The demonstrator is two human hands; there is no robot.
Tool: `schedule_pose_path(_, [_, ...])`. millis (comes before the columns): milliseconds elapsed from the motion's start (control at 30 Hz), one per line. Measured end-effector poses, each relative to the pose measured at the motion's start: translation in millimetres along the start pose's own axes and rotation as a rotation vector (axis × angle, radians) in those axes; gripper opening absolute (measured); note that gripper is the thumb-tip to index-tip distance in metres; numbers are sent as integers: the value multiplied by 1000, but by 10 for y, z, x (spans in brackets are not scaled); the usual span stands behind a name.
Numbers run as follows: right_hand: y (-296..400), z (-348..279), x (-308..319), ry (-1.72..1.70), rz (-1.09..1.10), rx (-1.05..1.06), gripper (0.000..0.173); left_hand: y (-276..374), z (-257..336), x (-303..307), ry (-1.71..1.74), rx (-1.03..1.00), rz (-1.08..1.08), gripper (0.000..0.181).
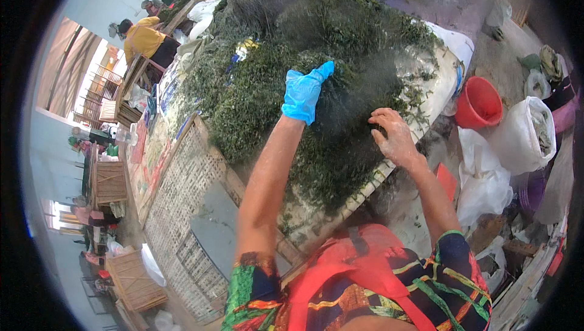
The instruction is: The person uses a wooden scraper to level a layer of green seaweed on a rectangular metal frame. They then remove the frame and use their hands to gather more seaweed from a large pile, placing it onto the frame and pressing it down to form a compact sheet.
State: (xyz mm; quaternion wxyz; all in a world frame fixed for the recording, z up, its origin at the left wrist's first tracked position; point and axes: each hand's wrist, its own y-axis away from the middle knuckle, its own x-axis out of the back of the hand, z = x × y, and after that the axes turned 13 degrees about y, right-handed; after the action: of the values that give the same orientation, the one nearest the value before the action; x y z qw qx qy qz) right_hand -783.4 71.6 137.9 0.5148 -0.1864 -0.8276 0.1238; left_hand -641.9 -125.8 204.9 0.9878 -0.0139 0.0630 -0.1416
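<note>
A wide heap of dark green, stringy plant material [255, 116], perhaps seaweed, covers the table before me. My left hand [303, 91], in a thin blue glove, reaches onto the middle of the heap. Its fingertips meet the greens, and whether they pinch any is hidden. Lower and to the right, my bare right hand [394, 137] is at the heap's near right side, close to the pale table edge [385, 171]. Its fingers are curved and apart from the thumb, with dark greens behind them and nothing plainly held.
A woven slatted tray [178, 212] bearing a grey board [216, 226] lies left. At right stand a red bucket [479, 103], a white sack [524, 135] and a white plastic bag [483, 176]. A person in yellow [145, 39] works at the far left, near wooden crates [109, 183].
</note>
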Motion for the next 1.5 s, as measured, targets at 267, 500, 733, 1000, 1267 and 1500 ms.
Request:
schedule_pose_path(267, [-660, -653, 26, 199, 282, 216, 31, 229, 542, -61, 153, -124, -274, 24])
schedule_pose_path(500, [-159, -60, -1179, 419, -265, 133, 24, 158, 1162, 60, 354, -105, -287, 23])
schedule_pose_path(733, [254, 14, -1089, 322, -464, 47, 20, 19, 1615, 39, 36, -251, -174, 25])
schedule_pose_path(1000, [-788, -1087, 577, 131, 209, 343, 30, -17, 1270, 157, 21, -483, -296, 29])
schedule_pose_path(1267, [-880, -1041, -416, 175, 103, 233, 36, 77, 1239, 250, -162, -400, -254, 30])
schedule_pose_path(1500, [-237, -437, -845, 426, -450, 284, 30, 144, 1260, 321, -70, -438, -268, 37])
